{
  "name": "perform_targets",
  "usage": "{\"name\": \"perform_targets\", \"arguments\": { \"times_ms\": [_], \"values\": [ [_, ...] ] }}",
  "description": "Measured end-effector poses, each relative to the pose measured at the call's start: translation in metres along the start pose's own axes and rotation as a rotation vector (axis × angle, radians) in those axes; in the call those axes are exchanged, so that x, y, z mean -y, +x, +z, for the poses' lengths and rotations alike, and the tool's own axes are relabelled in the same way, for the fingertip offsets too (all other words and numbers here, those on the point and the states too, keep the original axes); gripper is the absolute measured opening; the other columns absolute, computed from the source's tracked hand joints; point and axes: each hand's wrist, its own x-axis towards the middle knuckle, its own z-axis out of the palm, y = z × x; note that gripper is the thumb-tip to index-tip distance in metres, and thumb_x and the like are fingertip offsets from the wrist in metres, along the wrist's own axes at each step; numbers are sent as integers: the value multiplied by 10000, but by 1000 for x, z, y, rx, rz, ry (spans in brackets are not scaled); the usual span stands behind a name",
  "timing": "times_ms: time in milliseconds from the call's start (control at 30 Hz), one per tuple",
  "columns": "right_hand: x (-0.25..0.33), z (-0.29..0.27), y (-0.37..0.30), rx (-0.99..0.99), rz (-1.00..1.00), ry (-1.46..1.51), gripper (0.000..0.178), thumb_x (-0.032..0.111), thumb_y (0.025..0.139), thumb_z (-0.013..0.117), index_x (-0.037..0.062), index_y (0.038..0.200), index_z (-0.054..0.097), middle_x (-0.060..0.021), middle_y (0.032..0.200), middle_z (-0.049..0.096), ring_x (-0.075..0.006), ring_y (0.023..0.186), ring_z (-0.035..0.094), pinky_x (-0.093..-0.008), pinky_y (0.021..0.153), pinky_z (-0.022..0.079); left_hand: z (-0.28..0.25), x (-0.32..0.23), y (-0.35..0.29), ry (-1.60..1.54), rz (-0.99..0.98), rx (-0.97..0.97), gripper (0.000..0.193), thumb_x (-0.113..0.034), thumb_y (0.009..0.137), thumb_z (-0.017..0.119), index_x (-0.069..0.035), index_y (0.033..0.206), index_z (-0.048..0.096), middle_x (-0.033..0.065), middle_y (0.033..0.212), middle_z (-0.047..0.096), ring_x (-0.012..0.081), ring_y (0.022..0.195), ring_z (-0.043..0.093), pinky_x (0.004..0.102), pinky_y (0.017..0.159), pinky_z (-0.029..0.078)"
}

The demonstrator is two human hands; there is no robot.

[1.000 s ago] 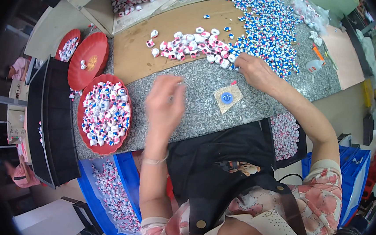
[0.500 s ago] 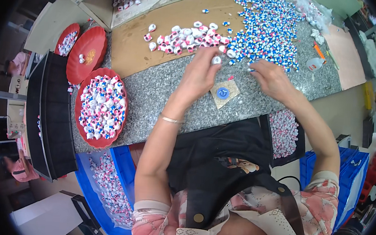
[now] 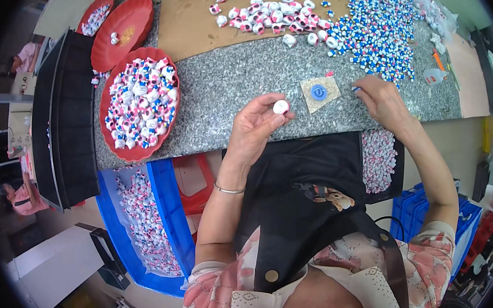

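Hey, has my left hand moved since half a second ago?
Yes: your left hand has come back toward you, judged against the blue disc.

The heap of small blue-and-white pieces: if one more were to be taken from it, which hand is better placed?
Probably the right hand: it is nearer that heap, though it pinches a small blue piece. The left hand is farther off and holds a white piece.

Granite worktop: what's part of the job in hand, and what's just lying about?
Probably the job:
white piece, in the left hand
small blue piece, in the right hand
pile of white-pink pieces
heap of small blue-white pieces
blue disc on a square pad

Seemingly just lying about:
orange stick
clear bottle
crumpled plastic bag
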Motion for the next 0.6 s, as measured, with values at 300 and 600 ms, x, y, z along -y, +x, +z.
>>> {"name": "perform_targets", "arguments": {
  "times_ms": [300,600],
  "values": [
    [40,-2,24,11,-145,122,116,34,782,659,0,892,654,-133,787,584,-331,728,620,-430,621,493,7,4,-9,338,128,-143,357,104,848,640,57,1198,582,68,1077,578,166,1007,643,254,896,537],
    [54,7,53,179,-346,-136,118,-27,698,618,5,802,574,-130,776,555,-339,734,617,-427,609,500,11,3,-1,634,247,-159,343,75,802,699,36,1136,632,82,997,594,126,878,637,236,780,565]
  ]
}}
